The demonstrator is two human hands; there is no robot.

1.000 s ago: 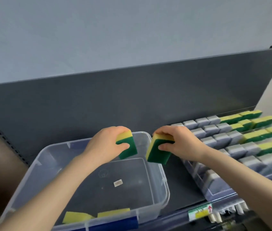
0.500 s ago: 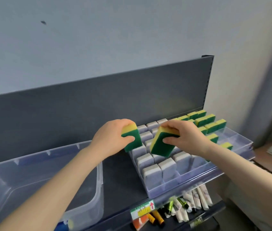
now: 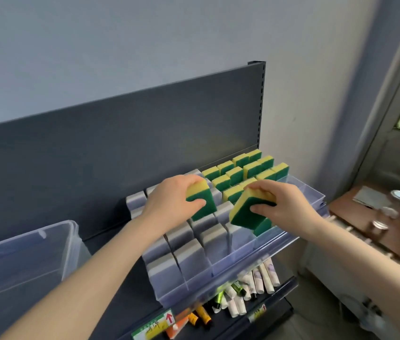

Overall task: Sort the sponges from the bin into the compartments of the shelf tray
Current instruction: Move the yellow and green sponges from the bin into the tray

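My left hand point(image 3: 169, 200) grips a yellow-and-green sponge point(image 3: 202, 203) above the grey sponges in the clear shelf tray point(image 3: 230, 276). My right hand point(image 3: 284, 204) holds a second yellow-and-green sponge point(image 3: 248, 212), tilted, over the tray's right front compartments. Grey sponges point(image 3: 189, 256) stand in the tray's left rows. Several yellow-and-green sponges point(image 3: 245, 168) fill the back right rows. The clear plastic bin point(image 3: 22, 261) stands at the left; its inside is mostly out of view.
A dark grey shelf back panel point(image 3: 120, 143) rises behind the tray and bin. Tubes point(image 3: 255, 283) lie on the shelf below. A brown table point(image 3: 378, 217) with jars stands at the right, beside a door frame.
Both hands carried their sponges from above the bin rightward to above the tray. The view turned right, so the bin now sits at the left edge.
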